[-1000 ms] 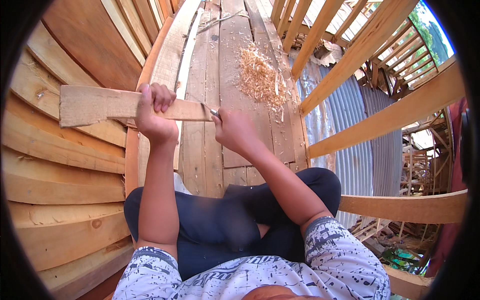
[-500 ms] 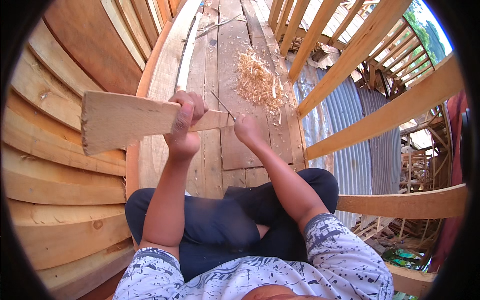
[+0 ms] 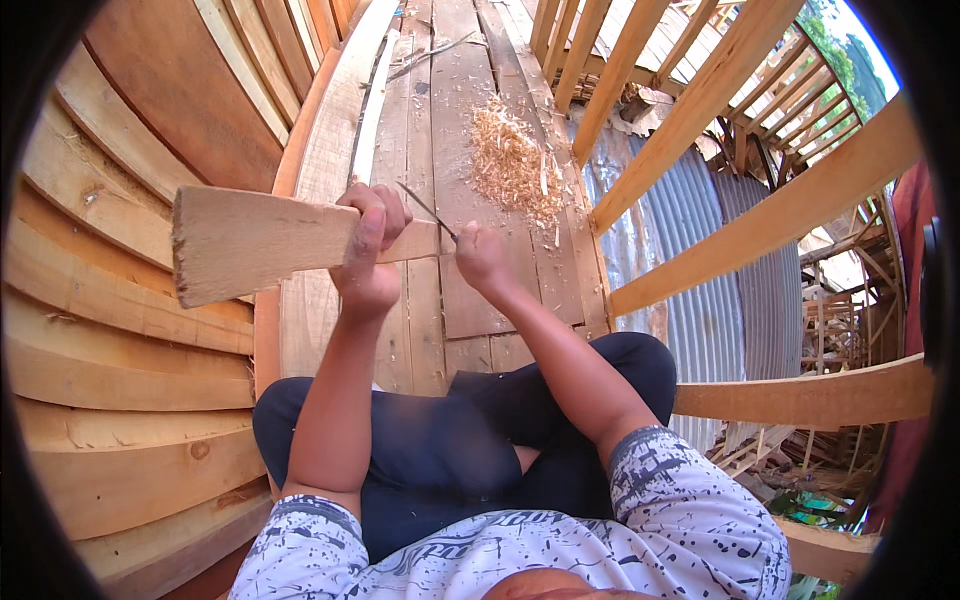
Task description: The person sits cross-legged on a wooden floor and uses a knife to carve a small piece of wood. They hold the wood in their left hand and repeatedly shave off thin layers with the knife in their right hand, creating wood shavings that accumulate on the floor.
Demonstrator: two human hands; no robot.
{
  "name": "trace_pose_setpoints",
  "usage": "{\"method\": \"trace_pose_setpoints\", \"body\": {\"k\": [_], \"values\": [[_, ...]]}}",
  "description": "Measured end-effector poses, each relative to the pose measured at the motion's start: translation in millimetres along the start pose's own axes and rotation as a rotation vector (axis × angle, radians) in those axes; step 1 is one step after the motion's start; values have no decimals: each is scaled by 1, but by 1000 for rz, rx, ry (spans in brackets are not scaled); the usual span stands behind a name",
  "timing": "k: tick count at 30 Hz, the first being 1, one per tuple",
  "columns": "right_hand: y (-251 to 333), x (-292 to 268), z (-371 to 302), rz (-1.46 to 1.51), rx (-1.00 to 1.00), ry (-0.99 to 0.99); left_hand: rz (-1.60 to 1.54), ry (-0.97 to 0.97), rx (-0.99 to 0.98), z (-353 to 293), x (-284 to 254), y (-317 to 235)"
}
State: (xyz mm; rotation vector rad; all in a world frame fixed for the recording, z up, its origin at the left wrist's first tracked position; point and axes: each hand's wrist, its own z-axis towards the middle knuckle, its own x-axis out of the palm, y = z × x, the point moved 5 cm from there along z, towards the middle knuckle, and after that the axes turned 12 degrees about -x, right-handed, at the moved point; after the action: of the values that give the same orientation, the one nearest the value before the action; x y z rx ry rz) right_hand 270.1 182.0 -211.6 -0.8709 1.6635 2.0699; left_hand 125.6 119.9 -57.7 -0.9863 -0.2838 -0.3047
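A flat, paddle-shaped piece of wood point(image 3: 255, 245) lies crosswise in front of me, its broad rough end to the left and its narrow part to the right. My left hand point(image 3: 370, 245) is closed around it near the middle, with the thumb on the near side. My right hand point(image 3: 482, 260) is closed in a fist on the handle end of a knife point(image 3: 432, 212). The thin dark blade slants up and left across the wood's narrow end. The fingers cover most of the knife's handle.
Beyond my hands, a heap of wood shavings point(image 3: 515, 160) lies on the plank floor point(image 3: 455, 90). A long pale strip of wood point(image 3: 374, 110) runs along the left side. Plank walling point(image 3: 130, 290) rises at left; a slatted railing point(image 3: 680, 130) stands at right above corrugated metal sheets point(image 3: 690, 250).
My right hand and the knife have moved a little to the left along the wood. The piece of wood has shifted slightly to the right; my left hand keeps its grip.
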Motion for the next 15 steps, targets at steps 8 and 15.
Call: {"method": "trace_pose_setpoints", "body": {"k": [8, 15], "values": [[13, -7, 0, -66, 16, -13, 66, -112, -29, -1, 3, 2], [-16, -7, 10, 28, -34, 54, -7, -99, -67, -5, 3, 6]]}}
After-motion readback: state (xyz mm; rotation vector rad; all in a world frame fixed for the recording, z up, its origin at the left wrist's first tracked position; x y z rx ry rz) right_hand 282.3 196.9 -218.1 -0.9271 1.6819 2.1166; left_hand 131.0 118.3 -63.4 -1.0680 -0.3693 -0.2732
